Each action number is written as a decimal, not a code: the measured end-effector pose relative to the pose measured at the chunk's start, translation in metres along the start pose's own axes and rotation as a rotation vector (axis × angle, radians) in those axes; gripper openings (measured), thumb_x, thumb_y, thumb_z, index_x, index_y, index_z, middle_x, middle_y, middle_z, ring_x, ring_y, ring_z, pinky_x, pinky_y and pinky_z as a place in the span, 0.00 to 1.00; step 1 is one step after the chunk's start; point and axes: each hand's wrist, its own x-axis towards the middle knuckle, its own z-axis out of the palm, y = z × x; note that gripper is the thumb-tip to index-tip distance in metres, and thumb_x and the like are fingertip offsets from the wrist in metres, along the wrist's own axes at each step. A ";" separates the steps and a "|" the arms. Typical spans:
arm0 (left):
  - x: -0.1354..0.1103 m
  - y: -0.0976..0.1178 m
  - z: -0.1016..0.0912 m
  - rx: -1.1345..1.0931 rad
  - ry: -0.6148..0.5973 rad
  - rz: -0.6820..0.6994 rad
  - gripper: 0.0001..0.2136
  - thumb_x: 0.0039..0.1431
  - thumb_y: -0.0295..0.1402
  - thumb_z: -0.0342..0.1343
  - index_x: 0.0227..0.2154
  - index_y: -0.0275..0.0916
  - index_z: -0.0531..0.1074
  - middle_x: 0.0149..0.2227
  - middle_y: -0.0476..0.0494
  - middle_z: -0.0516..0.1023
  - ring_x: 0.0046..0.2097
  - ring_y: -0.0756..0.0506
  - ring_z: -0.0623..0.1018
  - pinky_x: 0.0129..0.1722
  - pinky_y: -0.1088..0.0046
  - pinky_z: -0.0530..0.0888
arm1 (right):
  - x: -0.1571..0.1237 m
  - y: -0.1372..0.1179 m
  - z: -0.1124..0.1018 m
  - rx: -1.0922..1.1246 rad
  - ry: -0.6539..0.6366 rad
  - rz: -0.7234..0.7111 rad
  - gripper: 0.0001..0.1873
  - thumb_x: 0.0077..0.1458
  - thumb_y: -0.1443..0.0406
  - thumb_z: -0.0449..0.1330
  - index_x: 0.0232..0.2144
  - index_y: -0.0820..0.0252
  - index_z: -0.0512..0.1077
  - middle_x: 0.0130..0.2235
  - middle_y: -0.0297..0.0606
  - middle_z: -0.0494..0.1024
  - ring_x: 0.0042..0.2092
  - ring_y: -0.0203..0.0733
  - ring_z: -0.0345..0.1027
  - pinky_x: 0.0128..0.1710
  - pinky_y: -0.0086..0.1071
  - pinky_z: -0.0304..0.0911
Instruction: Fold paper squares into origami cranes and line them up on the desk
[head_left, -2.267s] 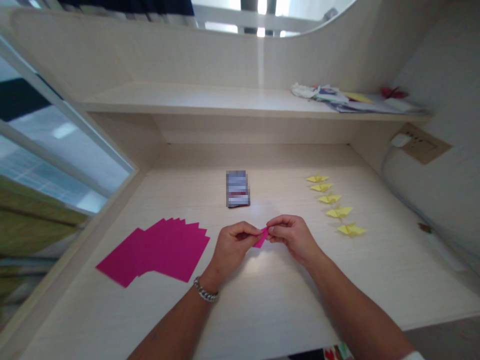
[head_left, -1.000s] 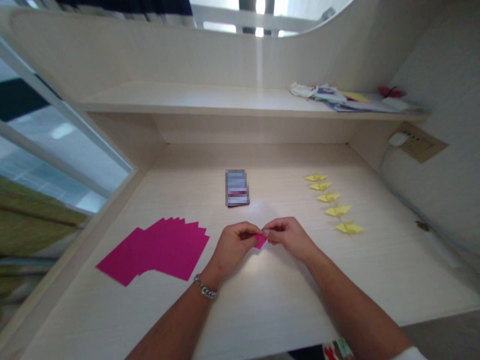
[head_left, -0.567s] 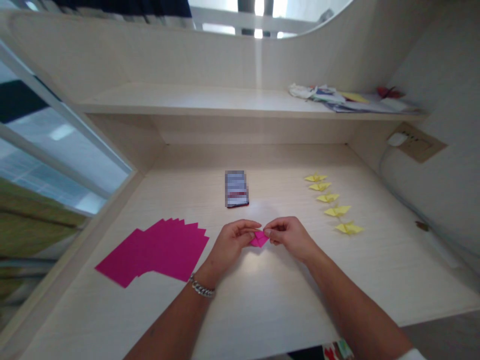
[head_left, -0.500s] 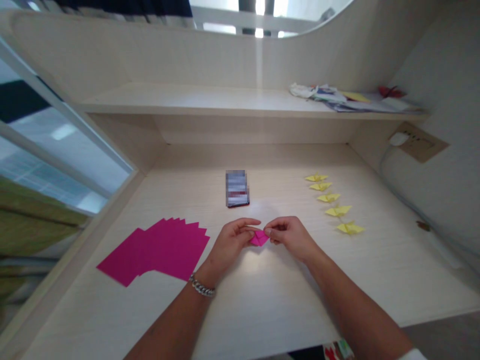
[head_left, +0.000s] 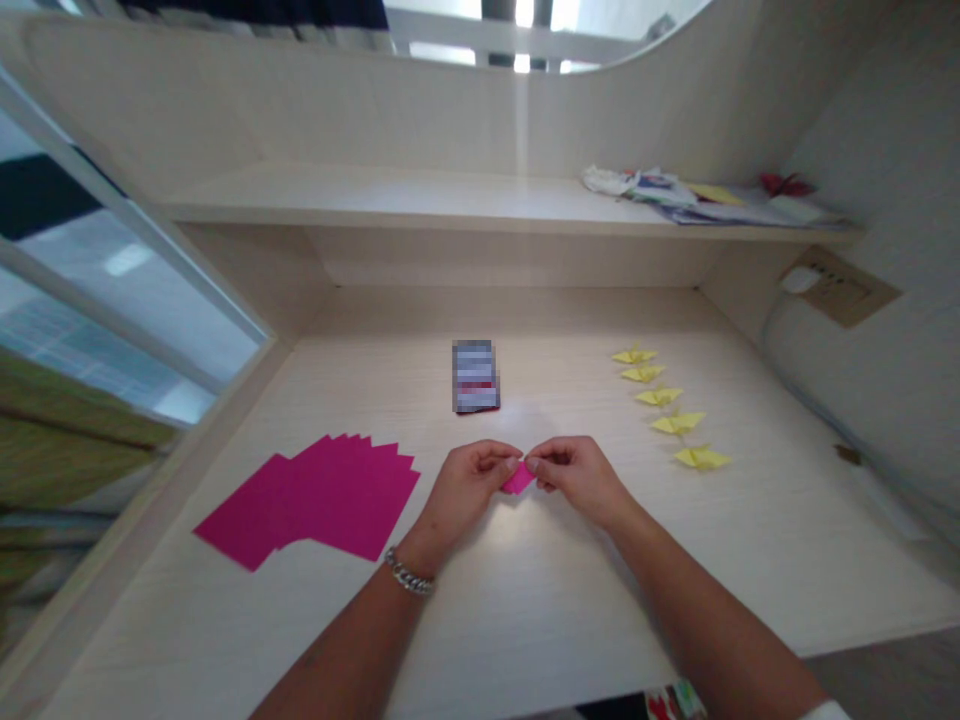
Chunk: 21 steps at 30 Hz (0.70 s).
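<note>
A small folded piece of pink origami paper (head_left: 518, 480) is held between my two hands, just above the desk. My left hand (head_left: 474, 482) pinches its left side with thumb and forefinger. On the other side, my right hand (head_left: 574, 472) grips the upper right edge between thumb and fingertips. The fingers of both hands nearly meet at the top of the paper and cover part of it. Fanned-out pink paper sheets (head_left: 337, 500) lie to the left of my left hand. Several yellow paper cranes (head_left: 660, 397) stand in a slanting row to the right.
A phone (head_left: 475, 376) with a blurred screen lies beyond my hands. Papers (head_left: 720, 205) rest on the shelf (head_left: 412, 195) at the back. A white plug (head_left: 800, 279) with a cable sits in the wall socket (head_left: 847, 290) at right. The desk's front edge runs along the bottom.
My fingertips have come closer together at the top of the pink paper, and my left thumb has moved up along it. Less of the paper's upper part shows now.
</note>
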 end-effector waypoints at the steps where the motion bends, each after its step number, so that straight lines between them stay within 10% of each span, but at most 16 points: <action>1: 0.000 -0.001 0.000 -0.008 0.000 0.003 0.09 0.52 0.33 0.58 0.34 0.33 0.74 0.28 0.43 0.78 0.29 0.50 0.74 0.30 0.75 0.70 | 0.000 0.000 0.000 0.007 0.004 0.001 0.09 0.46 0.64 0.61 0.28 0.65 0.76 0.20 0.34 0.72 0.22 0.33 0.63 0.24 0.27 0.59; 21: -0.002 0.002 0.005 -0.011 0.120 0.084 0.10 0.46 0.31 0.63 0.31 0.34 0.72 0.25 0.47 0.77 0.28 0.50 0.75 0.29 0.76 0.71 | 0.002 0.003 0.003 0.150 0.070 -0.085 0.12 0.42 0.67 0.64 0.33 0.62 0.70 0.22 0.32 0.73 0.23 0.34 0.66 0.25 0.28 0.62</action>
